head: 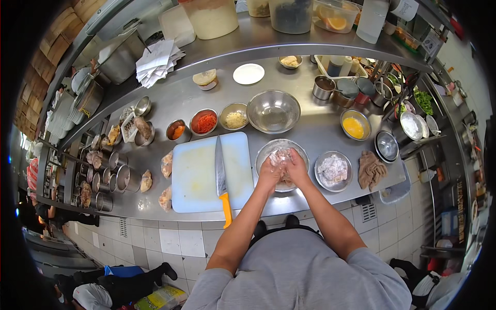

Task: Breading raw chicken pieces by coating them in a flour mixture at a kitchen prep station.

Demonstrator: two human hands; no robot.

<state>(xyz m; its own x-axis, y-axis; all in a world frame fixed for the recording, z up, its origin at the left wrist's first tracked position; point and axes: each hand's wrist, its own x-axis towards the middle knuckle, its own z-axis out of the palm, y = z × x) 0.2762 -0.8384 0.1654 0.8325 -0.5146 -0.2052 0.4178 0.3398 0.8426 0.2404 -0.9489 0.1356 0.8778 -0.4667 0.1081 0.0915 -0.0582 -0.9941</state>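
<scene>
My left hand [270, 173] and my right hand [297, 166] are together over a metal bowl [261, 153], both gripping a flour-coated piece of food [279, 158]. Below them the bowl holds more floury food. Right of it sits a metal bowl of white-coated pieces [332, 169]. To the left lies a white cutting board [197, 170] with a yellow-handled kitchen knife [221, 174] on it, the handle past the board's near edge. Behind my hands stands a metal colander bowl [273, 111]. A bowl of beaten egg [355, 127] is at the back right.
Bowls of shredded orange food [204, 122] and chopped pale food [234, 117] stand behind the board. A brown cloth [371, 170] lies at the right, near stacked metal bowls [386, 146]. An overhead steel shelf [248, 52] crosses the back. Other people are at lower left and lower right.
</scene>
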